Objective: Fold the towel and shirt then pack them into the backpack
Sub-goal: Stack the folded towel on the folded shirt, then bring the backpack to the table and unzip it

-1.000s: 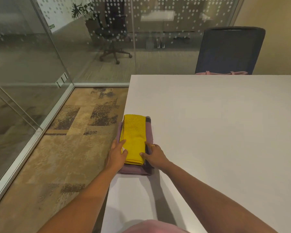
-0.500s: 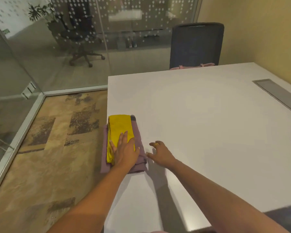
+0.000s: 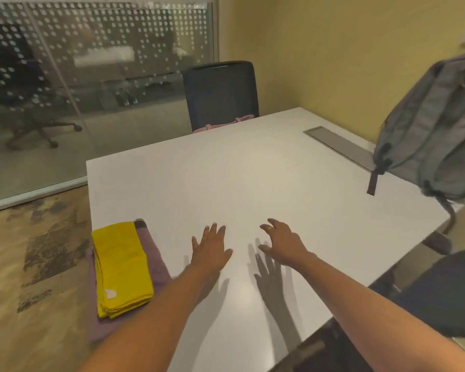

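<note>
A folded yellow towel (image 3: 121, 267) lies on top of a folded purple shirt (image 3: 156, 261) at the white table's (image 3: 253, 178) near left corner. A grey backpack (image 3: 430, 130) stands upright at the table's far right edge. My left hand (image 3: 211, 249) hovers over the table to the right of the stack, fingers straight and spread, holding nothing. My right hand (image 3: 281, 244) is further right, fingers loosely bent, also empty. Both hands cast shadows on the tabletop.
A dark office chair (image 3: 222, 93) stands behind the table's far edge, with something pink on its seat. A grey cable hatch (image 3: 338, 146) is set in the table near the backpack. Another dark chair (image 3: 446, 294) sits at the near right. Glass wall to the left.
Both hands have left the folded stack and moved right over the bare table. The view has swung right, bringing the backpack into sight.
</note>
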`<state>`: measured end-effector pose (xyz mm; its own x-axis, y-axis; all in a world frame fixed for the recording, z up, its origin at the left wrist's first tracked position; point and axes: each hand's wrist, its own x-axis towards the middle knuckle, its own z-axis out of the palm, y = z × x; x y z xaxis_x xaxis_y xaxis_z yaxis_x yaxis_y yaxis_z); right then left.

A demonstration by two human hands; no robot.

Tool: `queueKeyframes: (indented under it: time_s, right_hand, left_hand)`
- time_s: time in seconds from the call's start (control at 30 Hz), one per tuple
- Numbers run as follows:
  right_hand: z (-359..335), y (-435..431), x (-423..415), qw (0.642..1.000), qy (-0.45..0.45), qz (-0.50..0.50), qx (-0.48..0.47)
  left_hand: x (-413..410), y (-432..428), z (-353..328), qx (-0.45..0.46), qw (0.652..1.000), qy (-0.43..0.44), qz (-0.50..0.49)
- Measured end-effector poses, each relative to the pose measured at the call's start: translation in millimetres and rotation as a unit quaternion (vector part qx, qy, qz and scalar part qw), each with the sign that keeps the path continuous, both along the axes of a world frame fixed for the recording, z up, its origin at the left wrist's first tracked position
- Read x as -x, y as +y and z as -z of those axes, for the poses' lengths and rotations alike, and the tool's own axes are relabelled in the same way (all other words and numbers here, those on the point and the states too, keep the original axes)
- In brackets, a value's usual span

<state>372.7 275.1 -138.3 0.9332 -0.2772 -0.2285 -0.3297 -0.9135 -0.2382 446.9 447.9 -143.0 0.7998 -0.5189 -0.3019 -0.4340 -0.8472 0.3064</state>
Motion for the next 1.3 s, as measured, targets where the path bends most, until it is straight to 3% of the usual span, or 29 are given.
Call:
queueKeyframes:
  time_s: [0.2, 0.67, 1.3]
  right_hand:
    - [-36.7, -117.2, 35.8, 0.994, -0.018, 0.079, 0.070]
    - [-147.8, -398.0, 91.2, 0.962, -0.071, 0.228, 0.134]
    - [-212.9, -589.8, 55.0, 0.903, -0.122, 0.292, 0.292]
  left_hand:
    - [1.5, -120.8, -35.5, 0.016, 0.996, -0.017, 0.088]
    - [34.9, -450.2, -148.2, 0.090, 0.963, -0.109, 0.230]
    - [-18.5, -682.6, -216.4, 0.104, 0.900, -0.247, 0.344]
